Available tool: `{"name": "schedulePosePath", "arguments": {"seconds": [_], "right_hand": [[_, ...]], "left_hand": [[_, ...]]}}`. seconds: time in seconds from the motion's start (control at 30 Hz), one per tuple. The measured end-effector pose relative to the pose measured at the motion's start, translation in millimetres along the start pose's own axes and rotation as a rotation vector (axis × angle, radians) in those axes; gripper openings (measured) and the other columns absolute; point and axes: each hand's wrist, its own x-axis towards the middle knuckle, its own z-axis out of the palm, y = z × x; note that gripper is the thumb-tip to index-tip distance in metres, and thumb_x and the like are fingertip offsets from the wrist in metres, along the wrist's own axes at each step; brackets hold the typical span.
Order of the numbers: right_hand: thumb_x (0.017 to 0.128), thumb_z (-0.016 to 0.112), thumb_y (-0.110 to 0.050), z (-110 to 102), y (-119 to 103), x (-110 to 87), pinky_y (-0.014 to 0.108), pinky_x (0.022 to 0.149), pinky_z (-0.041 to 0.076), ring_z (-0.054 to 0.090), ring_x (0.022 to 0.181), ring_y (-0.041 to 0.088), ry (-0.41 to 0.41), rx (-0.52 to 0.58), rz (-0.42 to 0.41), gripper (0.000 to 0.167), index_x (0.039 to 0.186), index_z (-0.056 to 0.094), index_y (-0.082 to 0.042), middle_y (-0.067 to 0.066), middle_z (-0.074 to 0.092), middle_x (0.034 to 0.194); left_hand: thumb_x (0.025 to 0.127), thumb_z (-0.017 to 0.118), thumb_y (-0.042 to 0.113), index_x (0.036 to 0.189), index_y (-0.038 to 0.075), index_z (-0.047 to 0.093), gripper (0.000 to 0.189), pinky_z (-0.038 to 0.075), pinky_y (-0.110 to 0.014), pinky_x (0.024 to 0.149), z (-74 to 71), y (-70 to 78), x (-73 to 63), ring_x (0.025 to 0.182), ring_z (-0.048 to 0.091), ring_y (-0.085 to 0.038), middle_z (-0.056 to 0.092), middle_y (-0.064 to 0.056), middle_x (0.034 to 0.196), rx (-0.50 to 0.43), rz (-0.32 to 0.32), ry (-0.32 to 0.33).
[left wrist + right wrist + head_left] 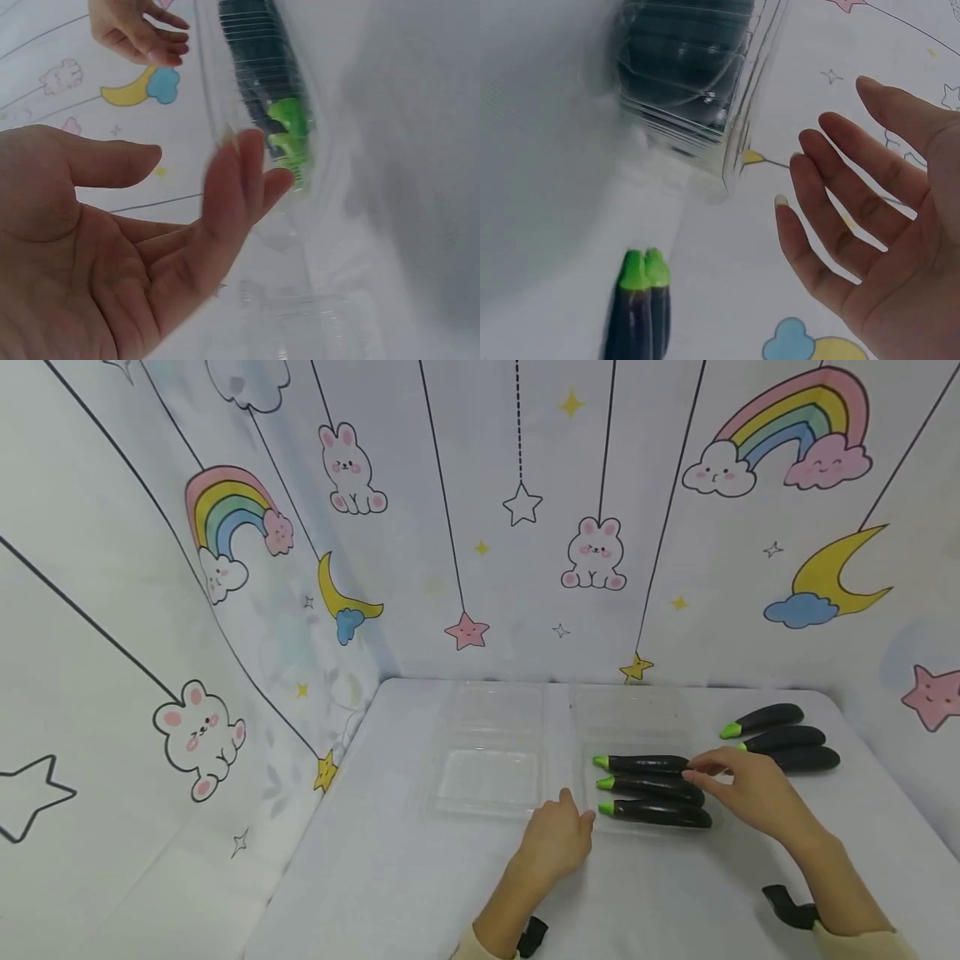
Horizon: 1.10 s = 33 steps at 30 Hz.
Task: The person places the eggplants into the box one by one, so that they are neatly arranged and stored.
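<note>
Three dark, glossy eggplants (654, 787) with bright green stem ends lie side by side in a transparent plastic box (645, 832), its lid (630, 706) folded open behind. At the box's left front corner is my left hand (553, 839), fingers loosely bent and holding nothing; whether it touches the wall I cannot tell. My right hand (757, 789) hovers by the blunt ends of the eggplants. In the right wrist view, that hand (900, 292) has relaxed, spread fingers with nothing in them, apart from the box.
Three more eggplants (772, 718) lie at the right rear of the white table, partly behind my right hand. A second transparent box (487, 810) stands open on the left. Black straps (787, 908) hang near my wrists. A patterned cloth wall (525, 593) rises behind the table.
</note>
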Motion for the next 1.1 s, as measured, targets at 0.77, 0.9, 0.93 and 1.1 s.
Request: {"name": "schedulePosePath", "arguments": {"seconds": [0.77, 0.9, 0.93, 1.1], "right_hand": [[0.098, 0.074, -0.039, -24, 37, 16.1, 0.055, 0.072, 0.056, 0.07, 0.096, 0.04, 0.082, -0.016, 0.063, 0.038, 0.116, 0.076, -0.005, 0.018, 0.075, 0.105], [0.099, 0.071, -0.046, -28, 50, 23.9, 0.053, 0.075, 0.056, 0.069, 0.104, 0.042, -0.038, 0.001, 0.106, 0.051, 0.125, 0.072, -0.002, 0.018, 0.074, 0.112], [0.099, 0.071, -0.047, -28, 53, 25.8, 0.053, 0.076, 0.056, 0.069, 0.105, 0.042, -0.07, 0.006, 0.119, 0.054, 0.127, 0.07, -0.002, 0.018, 0.074, 0.113], [0.099, 0.07, -0.049, -28, 63, 37.1, 0.05, 0.075, 0.058, 0.071, 0.1, 0.036, -0.166, 0.039, 0.154, 0.064, 0.135, 0.063, 0.004, 0.021, 0.073, 0.116]], "left_hand": [[0.105, 0.059, 0.019, 0.12, -0.004, 0.066, 0.028, 0.059, -0.04, 0.067, -45.3, 15.5, 54.9, 0.088, 0.071, -0.033, 0.068, -0.015, 0.103, 0.069, 0.048, 0.088], [0.105, 0.057, 0.014, 0.12, -0.007, 0.065, 0.026, 0.059, -0.04, 0.069, -43.4, 13.1, 75.5, 0.088, 0.07, -0.033, 0.067, -0.016, 0.102, 0.045, 0.024, 0.061], [0.104, 0.057, 0.012, 0.118, -0.007, 0.065, 0.025, 0.059, -0.039, 0.068, -42.1, 12.6, 81.0, 0.087, 0.07, -0.032, 0.067, -0.016, 0.1, 0.038, 0.02, 0.052], [0.102, 0.057, 0.009, 0.113, -0.006, 0.065, 0.02, 0.055, -0.034, 0.062, -37.2, 11.1, 102.6, 0.078, 0.065, -0.025, 0.065, -0.013, 0.093, 0.036, -0.003, -0.014]]}}
